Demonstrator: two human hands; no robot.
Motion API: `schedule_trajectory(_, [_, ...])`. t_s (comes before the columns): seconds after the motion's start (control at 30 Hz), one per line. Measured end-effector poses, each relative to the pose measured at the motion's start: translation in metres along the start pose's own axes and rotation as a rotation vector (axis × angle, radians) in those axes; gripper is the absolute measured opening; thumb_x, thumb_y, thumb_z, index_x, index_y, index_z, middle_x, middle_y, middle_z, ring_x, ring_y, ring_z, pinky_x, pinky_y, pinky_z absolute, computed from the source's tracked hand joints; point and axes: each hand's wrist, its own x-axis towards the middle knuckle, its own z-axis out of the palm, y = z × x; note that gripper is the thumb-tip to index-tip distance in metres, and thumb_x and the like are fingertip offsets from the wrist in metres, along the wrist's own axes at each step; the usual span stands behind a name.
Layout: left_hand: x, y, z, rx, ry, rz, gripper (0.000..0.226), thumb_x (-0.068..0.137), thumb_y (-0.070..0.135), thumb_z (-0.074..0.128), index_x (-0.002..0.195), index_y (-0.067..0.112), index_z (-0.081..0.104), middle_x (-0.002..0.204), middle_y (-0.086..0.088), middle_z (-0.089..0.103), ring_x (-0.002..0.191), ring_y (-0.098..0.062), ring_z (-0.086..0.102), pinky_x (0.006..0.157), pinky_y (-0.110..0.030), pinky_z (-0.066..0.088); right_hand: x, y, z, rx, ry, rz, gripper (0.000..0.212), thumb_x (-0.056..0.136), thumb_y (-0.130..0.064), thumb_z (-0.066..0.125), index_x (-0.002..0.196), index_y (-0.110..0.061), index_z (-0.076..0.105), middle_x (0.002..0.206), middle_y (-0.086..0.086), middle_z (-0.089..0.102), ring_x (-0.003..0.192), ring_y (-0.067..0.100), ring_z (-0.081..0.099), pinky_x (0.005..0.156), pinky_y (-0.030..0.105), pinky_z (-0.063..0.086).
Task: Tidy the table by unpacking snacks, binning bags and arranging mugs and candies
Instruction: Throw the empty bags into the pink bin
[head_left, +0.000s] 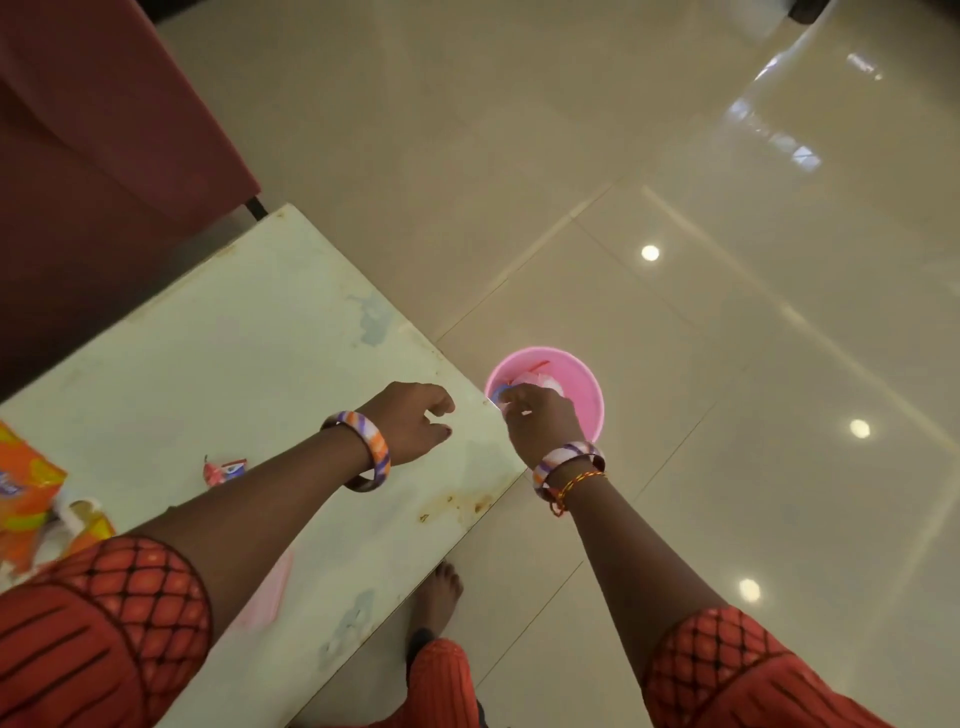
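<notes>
A pink bin stands on the floor just past the table's corner, with white and red wrappers inside. My right hand hangs over its near rim, fingers pinched on a small blue-and-white wrapper. My left hand hovers over the white table near that corner, fingers loosely curled and holding nothing. A small red candy lies on the table beside my left forearm. An orange snack bag sits at the table's left edge.
A dark red chair stands behind the table at the upper left. Glossy beige floor tiles spread to the right. My bare foot is planted beside the table's near edge. A pale pink object lies on the table under my left arm.
</notes>
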Motion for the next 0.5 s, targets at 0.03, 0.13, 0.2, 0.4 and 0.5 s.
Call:
schedule_trajectory(0.03, [-0.007, -0.003, -0.003, 0.003, 0.005, 0.001, 0.032, 0.086, 0.017, 0.057, 0.117, 0.011, 0.056, 0.126, -0.006, 0.057, 0.1, -0.021, 0.059, 0.089, -0.025, 0.043, -0.007, -0.008, 0.005, -0.036, -0.022, -0.029, 0.03, 0.091, -0.014, 0.044, 0.113, -0.02, 0.064, 0.119, 0.008, 0.065, 0.106, 0.026, 0.061, 0.096, 0.03, 0.046])
schedule_trajectory(0.13, [-0.03, -0.015, -0.012, -0.001, 0.034, -0.005, 0.033, 0.086, 0.018, 0.056, 0.118, 0.011, 0.056, 0.127, -0.007, 0.057, 0.105, -0.023, 0.06, 0.093, -0.029, 0.045, -0.029, -0.029, 0.02, -0.155, -0.061, -0.131, 0.029, 0.09, -0.017, 0.045, 0.112, -0.022, 0.063, 0.116, 0.007, 0.067, 0.101, 0.025, 0.063, 0.091, 0.036, 0.051])
schedule_trajectory(0.2, [-0.049, -0.029, -0.017, -0.026, 0.067, -0.023, 0.033, 0.086, 0.018, 0.057, 0.119, 0.01, 0.056, 0.126, -0.007, 0.058, 0.105, -0.024, 0.06, 0.094, -0.031, 0.046, -0.043, -0.043, 0.031, -0.223, -0.095, -0.181, 0.029, 0.09, -0.018, 0.046, 0.113, -0.023, 0.062, 0.117, 0.004, 0.067, 0.104, 0.025, 0.062, 0.091, 0.036, 0.051])
schedule_trajectory(0.4, [-0.118, -0.09, -0.028, -0.117, 0.199, -0.115, 0.033, 0.086, 0.017, 0.057, 0.118, 0.01, 0.056, 0.124, -0.006, 0.059, 0.105, -0.024, 0.06, 0.095, -0.029, 0.042, -0.087, -0.093, 0.079, -0.381, -0.209, -0.328, 0.029, 0.091, -0.022, 0.045, 0.115, -0.027, 0.059, 0.123, 0.0, 0.062, 0.108, 0.024, 0.061, 0.085, 0.031, 0.049])
schedule_trajectory(0.5, [-0.158, -0.131, -0.028, -0.192, 0.284, -0.178, 0.032, 0.086, 0.016, 0.058, 0.116, 0.008, 0.057, 0.122, -0.008, 0.06, 0.101, -0.023, 0.059, 0.096, -0.029, 0.043, -0.113, -0.12, 0.118, -0.459, -0.291, -0.432, 0.029, 0.091, -0.024, 0.045, 0.115, -0.028, 0.059, 0.124, 0.0, 0.062, 0.111, 0.025, 0.059, 0.091, 0.033, 0.05])
